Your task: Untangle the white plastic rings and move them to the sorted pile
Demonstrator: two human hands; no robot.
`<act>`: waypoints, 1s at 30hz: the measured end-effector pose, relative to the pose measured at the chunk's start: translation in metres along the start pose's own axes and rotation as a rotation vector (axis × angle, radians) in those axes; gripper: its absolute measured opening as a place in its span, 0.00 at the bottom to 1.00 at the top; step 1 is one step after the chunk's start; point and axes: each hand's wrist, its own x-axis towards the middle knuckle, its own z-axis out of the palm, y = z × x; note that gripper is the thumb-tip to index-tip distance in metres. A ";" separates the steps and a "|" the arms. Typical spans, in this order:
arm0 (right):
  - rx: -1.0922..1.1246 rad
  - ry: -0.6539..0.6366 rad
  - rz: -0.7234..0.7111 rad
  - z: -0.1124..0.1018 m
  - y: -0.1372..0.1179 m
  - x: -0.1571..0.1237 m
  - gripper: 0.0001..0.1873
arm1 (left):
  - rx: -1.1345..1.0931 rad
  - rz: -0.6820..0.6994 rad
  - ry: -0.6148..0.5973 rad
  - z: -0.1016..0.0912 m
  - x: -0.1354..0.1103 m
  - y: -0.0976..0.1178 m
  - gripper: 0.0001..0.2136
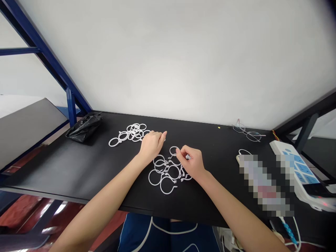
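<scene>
Two groups of white plastic rings lie on the black desk (105, 168). The looser pile of rings (168, 177), several of them with gaps and small clasp ends, is between my forearms. A tighter cluster of rings (135, 131) sits farther back to the left. My left hand (152, 143) is closed at the right edge of that cluster, its back toward me; what its fingers hold is hidden. Over the looser pile, my right hand (192, 161) is curled with thumb and forefinger pressed together. A white ring's clasp end (188, 157) shows inside its grip.
A crumpled black plastic bag (85, 127) lies at the desk's left end. Eyeglasses (246, 132) rest at the back right, above a pixelated phone-like object (265, 185) with cables. A white power strip (296, 171) stands at far right. A white wall rises behind.
</scene>
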 end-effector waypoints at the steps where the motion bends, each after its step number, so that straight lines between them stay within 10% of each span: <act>1: 0.000 0.002 -0.002 0.000 0.000 0.000 0.21 | 0.025 0.001 0.008 0.000 0.000 0.000 0.23; 30: -0.039 0.045 0.009 0.000 0.001 0.000 0.21 | 0.341 -0.005 -0.117 0.013 0.001 -0.022 0.11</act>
